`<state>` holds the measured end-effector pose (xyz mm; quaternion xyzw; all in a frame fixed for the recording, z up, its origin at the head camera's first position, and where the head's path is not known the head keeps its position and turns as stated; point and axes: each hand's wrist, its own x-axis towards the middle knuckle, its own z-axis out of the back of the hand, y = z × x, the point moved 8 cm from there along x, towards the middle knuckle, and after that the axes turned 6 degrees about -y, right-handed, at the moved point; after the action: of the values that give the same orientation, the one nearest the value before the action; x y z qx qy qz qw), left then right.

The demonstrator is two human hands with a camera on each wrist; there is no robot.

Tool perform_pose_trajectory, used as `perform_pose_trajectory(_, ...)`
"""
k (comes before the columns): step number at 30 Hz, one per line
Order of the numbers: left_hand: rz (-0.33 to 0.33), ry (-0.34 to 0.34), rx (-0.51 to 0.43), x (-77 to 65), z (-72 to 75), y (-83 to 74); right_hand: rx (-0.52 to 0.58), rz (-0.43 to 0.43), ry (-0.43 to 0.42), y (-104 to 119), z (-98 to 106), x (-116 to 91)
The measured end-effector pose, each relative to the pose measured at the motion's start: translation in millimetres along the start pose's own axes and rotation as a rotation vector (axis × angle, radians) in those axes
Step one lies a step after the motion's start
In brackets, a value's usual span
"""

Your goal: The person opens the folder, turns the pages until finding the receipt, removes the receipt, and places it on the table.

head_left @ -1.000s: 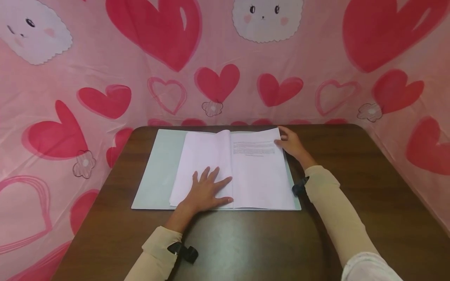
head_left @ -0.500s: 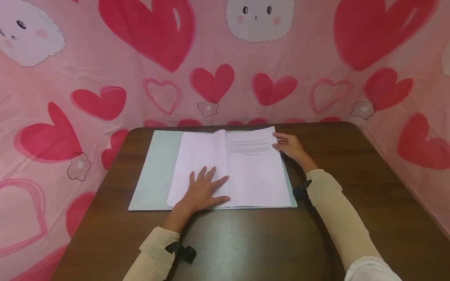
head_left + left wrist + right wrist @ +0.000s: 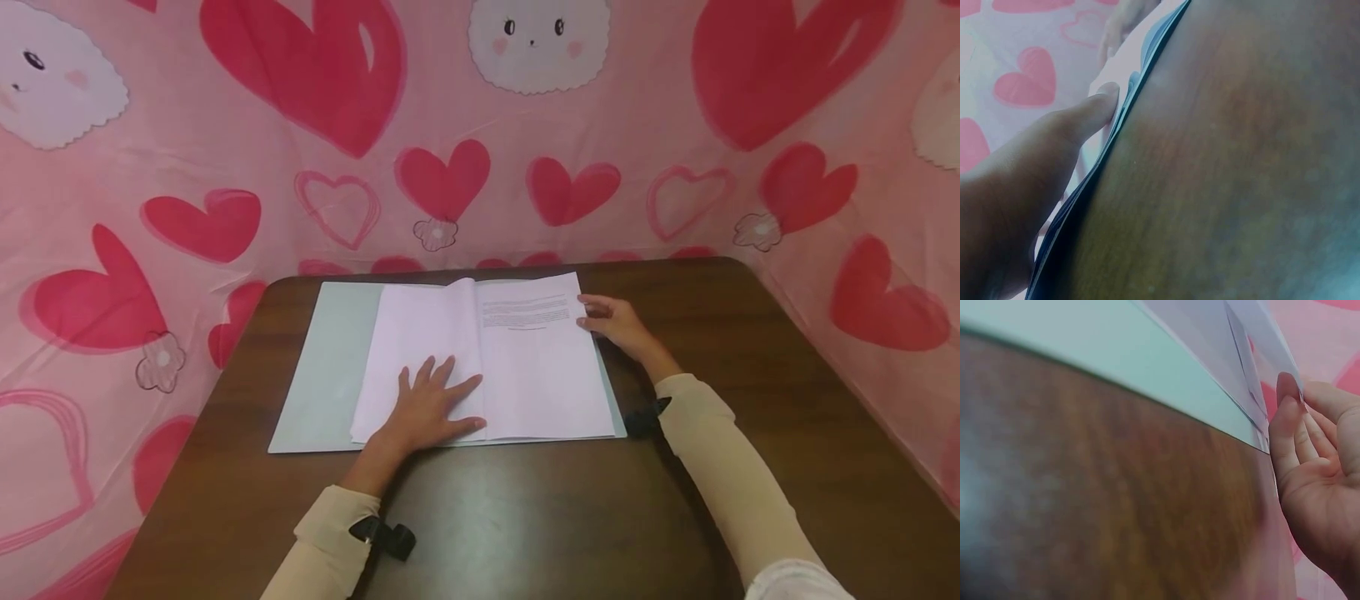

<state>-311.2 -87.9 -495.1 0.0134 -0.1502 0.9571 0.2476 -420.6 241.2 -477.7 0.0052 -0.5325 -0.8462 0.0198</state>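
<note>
An open booklet of white pages in a pale green cover (image 3: 322,367) lies on the table. My left hand (image 3: 427,408) rests with spread fingers on the left page (image 3: 420,321), its thumb and forefinger reaching the centre fold. At the upper right edge of the printed right page (image 3: 543,383), my right hand (image 3: 613,321) pinches the paper. In the right wrist view, thumb and fingers hold the edge of a lifted sheet (image 3: 1266,337), raised off the cover. The left wrist view shows the left thumb (image 3: 1088,115) on the paper near the booklet's front edge.
The brown wooden table (image 3: 510,517) extends around the booklet on all sides. Pink cloth (image 3: 637,100) with red hearts hangs behind the table and along both sides. A black wrist strap with a small device (image 3: 386,535) sits on the left sleeve.
My right hand has slid a little nearer along the page's right edge, away from its top corner. My left hand stays on the left page. The head view has shifted slightly.
</note>
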Motion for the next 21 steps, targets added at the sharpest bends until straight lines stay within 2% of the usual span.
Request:
perform_pose_trajectory(7, 0.001, -0.004, -0.001, 0.0, 0.3, -0.4, 0.041, 0.001, 0.022, -2, -2, -11)
perform_pose_trajectory(14, -0.004, -0.008, -0.007, 0.0, 1.8, -1.7, 0.089, -0.038, 0.028, -6, -2, -20)
perform_pose_trajectory(21, 0.003, 0.007, -0.022, -0.4, 3.4, -2.2, 0.127, -0.074, 0.069, -9, -4, -32)
